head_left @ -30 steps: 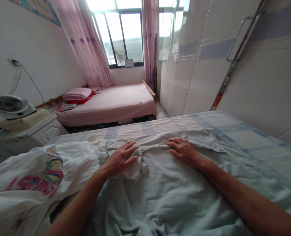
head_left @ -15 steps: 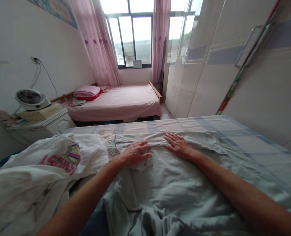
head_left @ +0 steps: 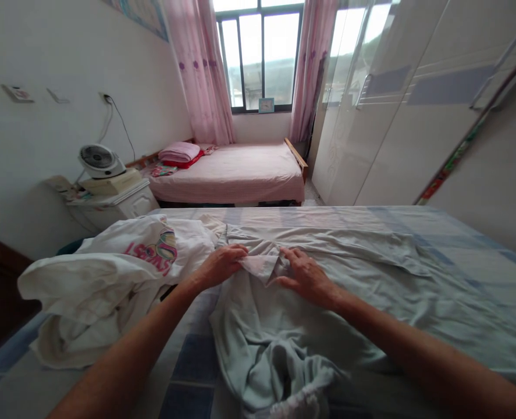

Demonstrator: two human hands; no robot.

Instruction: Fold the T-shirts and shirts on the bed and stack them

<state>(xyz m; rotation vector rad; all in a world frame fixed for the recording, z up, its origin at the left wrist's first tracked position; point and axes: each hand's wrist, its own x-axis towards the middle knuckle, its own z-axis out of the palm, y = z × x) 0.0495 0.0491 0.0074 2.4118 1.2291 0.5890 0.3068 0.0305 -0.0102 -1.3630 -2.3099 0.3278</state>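
A pale grey-green garment lies spread and wrinkled in front of me, with a bunched part and a whitish frilly edge at the near side. My left hand is closed, its fingertips pinching the edge of a small whitish flap on the garment. Over the cloth at the flap's other side is my right hand, its thumb apart from the fingers and the fingertips touching the fabric. Left of the garment, a white printed shirt lies crumpled, partly behind my left forearm.
Everything lies on a bed with a blue-and-white checked sheet. Beyond it stand a pink-covered bed and a bedside cabinet with a fan. A white wardrobe lines the right side.
My hands have moved from lying flat on the garment to the whitish flap; the left fingers have closed on its edge. The view has shifted left, showing more of the white shirt.
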